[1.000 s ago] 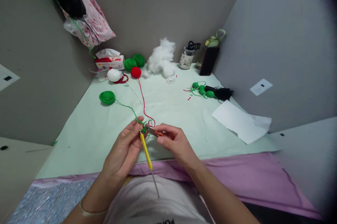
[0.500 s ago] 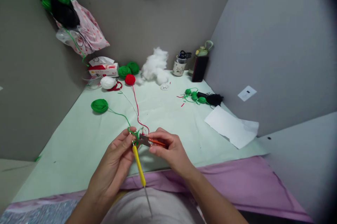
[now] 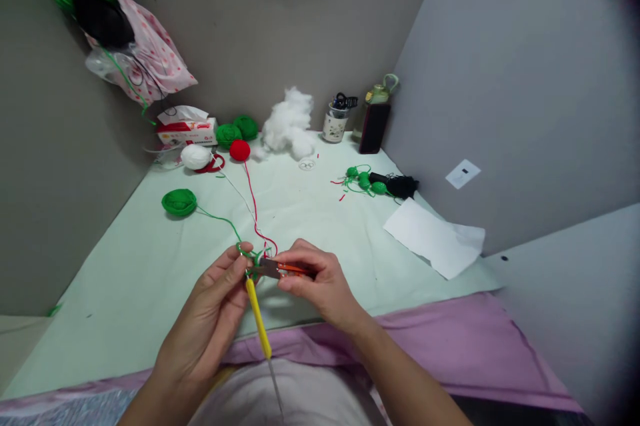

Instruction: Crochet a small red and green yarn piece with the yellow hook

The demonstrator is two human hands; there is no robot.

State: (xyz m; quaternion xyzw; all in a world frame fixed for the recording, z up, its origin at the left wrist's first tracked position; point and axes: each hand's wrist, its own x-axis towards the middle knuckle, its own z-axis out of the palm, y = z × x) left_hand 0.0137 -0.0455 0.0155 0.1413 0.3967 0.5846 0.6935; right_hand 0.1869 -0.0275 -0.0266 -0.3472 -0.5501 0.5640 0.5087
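My left hand (image 3: 210, 319) is closed around a yellow-handled crochet hook (image 3: 259, 319) and pinches a small green crochet piece (image 3: 253, 258) at its tip. My right hand (image 3: 315, 283) is closed on small orange-handled snips (image 3: 283, 269), whose metal blades point at the green piece. Green yarn runs from the piece to a green yarn ball (image 3: 179, 202) on the pale green table (image 3: 125, 279). Red and white strands lead back to a red yarn ball (image 3: 239, 150) and a white yarn ball (image 3: 195, 157).
At the back stand a tissue box (image 3: 187, 132), two more green balls (image 3: 236, 131), white stuffing (image 3: 289, 122), a cup with scissors (image 3: 335, 123) and a dark bottle (image 3: 373, 123). Green crocheted pieces (image 3: 367, 181), black yarn (image 3: 403, 185) and white paper (image 3: 433, 237) lie right. A bag (image 3: 135, 59) hangs left.
The view shifted a little, so the hands sit lower and further left in frame. The snips have closed in on the green piece at the hook's tip.
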